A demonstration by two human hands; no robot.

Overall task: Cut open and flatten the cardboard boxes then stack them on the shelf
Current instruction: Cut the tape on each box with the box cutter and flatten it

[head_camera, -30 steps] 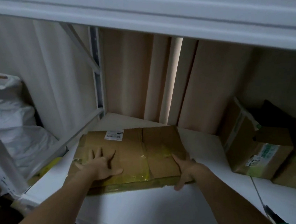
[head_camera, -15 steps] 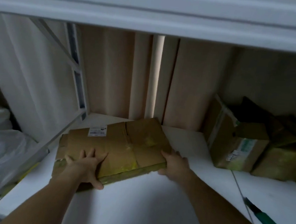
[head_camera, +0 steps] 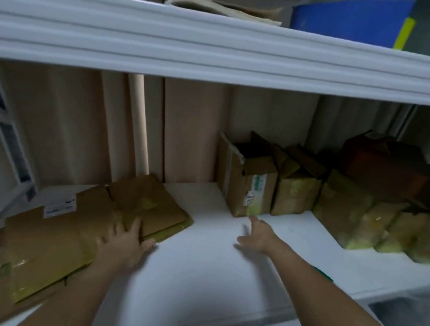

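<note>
White shelf (head_camera: pixel 196 280) holds flattened cardboard (head_camera: pixel 74 230), white label (head_camera: pixel 59 208) unreadable.

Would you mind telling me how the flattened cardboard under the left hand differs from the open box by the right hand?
The flattened cardboard lies flat on the shelf; the open box stands upright with its flaps raised. The left hand rests on the cardboard; the right hand reaches toward the box, contact unclear. Both are brown with yellowish tape and a white label.
</note>
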